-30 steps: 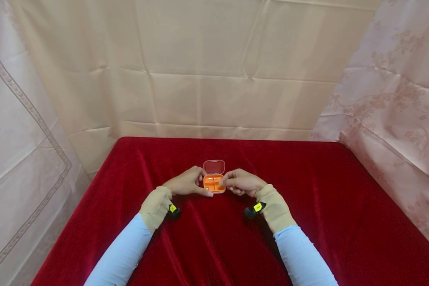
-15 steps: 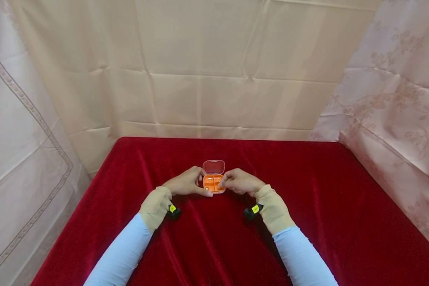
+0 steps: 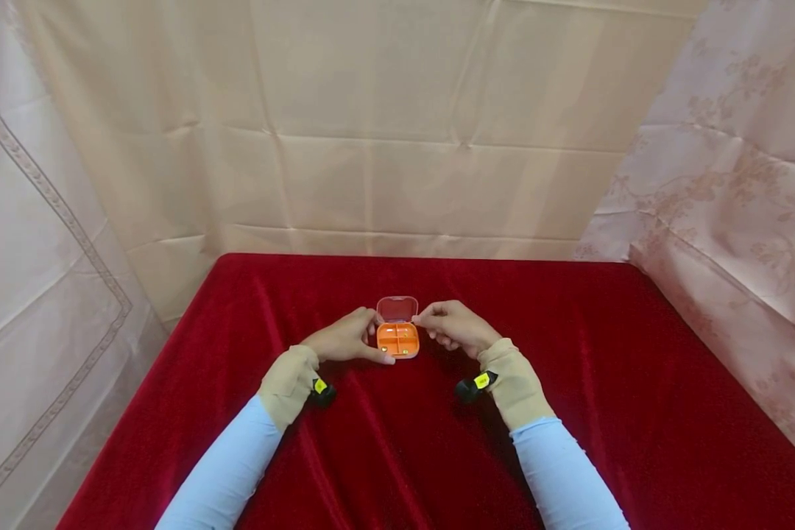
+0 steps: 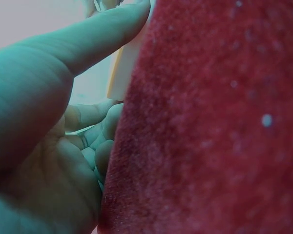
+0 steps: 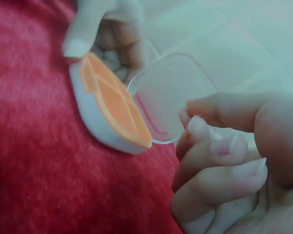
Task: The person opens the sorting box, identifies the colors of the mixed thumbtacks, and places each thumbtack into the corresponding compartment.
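An orange pill box with a white outer shell rests on the red cloth, its clear lid raised at the back. Dividers split the tray into several compartments. Small yellow pieces lie in the front compartments and the back right one. My left hand grips the box from the left, thumb along the near edge, other fingers behind. Beside the lid's right side is my right hand, fingers curled, thumb and index tips together. In the right wrist view those fingertips overlap the lid, with nothing visible between them.
Red velvet cloth covers the table, with soft folds near the front. A beige curtain hangs behind the far edge, and patterned light cloth hangs at the right.
My right hand has moved from over the right compartments back and right to the lid's side. A yellow piece now shows in the front right compartment. The left hand has stayed put.
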A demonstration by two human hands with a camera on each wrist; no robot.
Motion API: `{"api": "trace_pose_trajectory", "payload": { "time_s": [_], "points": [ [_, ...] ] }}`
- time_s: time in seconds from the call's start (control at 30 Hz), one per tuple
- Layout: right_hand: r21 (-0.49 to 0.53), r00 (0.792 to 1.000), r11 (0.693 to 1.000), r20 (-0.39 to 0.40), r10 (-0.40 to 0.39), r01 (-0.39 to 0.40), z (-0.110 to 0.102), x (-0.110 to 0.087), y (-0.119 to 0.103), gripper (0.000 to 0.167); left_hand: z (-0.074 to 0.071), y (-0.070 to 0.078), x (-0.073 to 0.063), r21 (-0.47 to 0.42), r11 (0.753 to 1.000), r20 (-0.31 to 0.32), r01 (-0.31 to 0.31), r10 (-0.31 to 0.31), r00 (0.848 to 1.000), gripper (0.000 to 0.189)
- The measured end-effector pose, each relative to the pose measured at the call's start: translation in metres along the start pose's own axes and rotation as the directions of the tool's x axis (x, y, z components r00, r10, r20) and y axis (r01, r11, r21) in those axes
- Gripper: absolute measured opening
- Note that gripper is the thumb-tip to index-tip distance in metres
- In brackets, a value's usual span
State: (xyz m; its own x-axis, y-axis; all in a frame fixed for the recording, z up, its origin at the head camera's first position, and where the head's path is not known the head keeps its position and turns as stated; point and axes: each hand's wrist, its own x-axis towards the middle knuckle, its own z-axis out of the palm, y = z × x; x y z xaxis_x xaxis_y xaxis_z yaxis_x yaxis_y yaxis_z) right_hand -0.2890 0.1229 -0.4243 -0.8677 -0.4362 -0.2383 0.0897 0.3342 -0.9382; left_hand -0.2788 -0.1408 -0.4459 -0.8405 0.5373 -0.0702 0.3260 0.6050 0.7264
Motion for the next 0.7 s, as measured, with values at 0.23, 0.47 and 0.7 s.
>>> {"api": "trace_pose_trajectory", "payload": {
  "time_s": [0.23,0.47,0.7],
  "points": [
    [0.144,0.991,0.989,-0.117,0.062,-0.044,0.0001,0.0049,-0.0009,0.057,0.0002,-0.0019,0.0008,-0.016,1.000,0.011,-0.012,0.012,1.000,0.063],
    [0.102,0.998,0.994,-0.047,0.050,-0.045,0.0029,0.0020,-0.0073,0.057,-0.0007,-0.0014,0.0004,-0.020,1.000,0.032,-0.023,0.024,0.999,0.063],
    [-0.137,0.997,0.990,0.064,-0.031,0.040,-0.0055,-0.0042,-0.0084,0.036,-0.0014,-0.0005,-0.0015,-0.012,1.000,0.042,-0.018,0.018,0.999,0.061]
  ]
}}
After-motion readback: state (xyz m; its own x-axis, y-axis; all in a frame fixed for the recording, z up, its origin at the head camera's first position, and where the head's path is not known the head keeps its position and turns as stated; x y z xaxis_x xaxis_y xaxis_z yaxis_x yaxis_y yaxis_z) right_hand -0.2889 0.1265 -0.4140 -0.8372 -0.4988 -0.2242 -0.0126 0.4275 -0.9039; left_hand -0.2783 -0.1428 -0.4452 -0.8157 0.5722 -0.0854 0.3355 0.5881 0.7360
